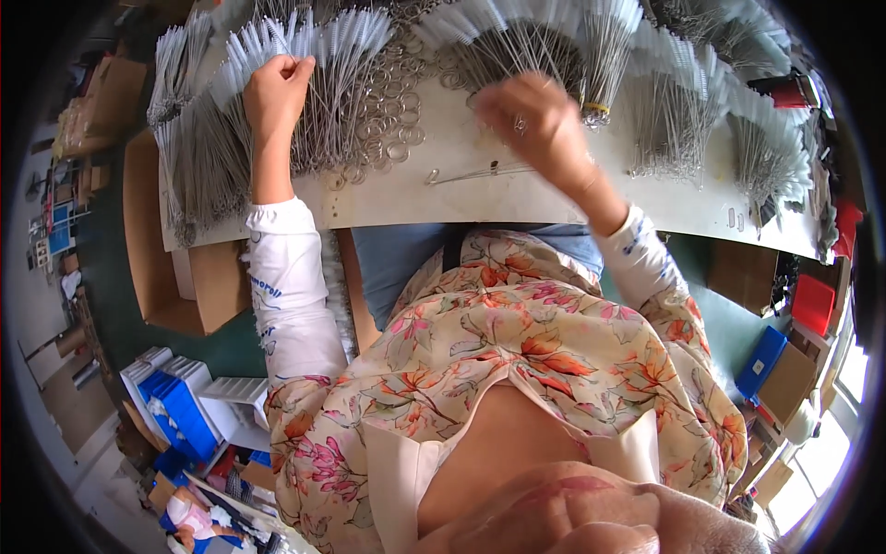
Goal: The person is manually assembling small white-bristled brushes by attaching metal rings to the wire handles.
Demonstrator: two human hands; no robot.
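Observation:
My left hand (280,90) is over the left part of the worktable, thumb and fingers closed in a pinch at the white bristled end of a wire brush among a thick row of wire brushes (337,102). To the right, my right hand (535,125) is raised over the table in front of another brush pile (508,55). Motion smears its fingers, so their grip does not show. Between the hands lies a heap of metal rings (392,115). A few loose wire stems (475,174) with looped ends lie below the right hand.
More brush bundles (678,111) cover the right side of the white table (415,205). At the far right edge sits a dark red container (789,90). An open cardboard box (217,295) stands at the table's left. Red (813,305) and blue bins (761,362) are at right.

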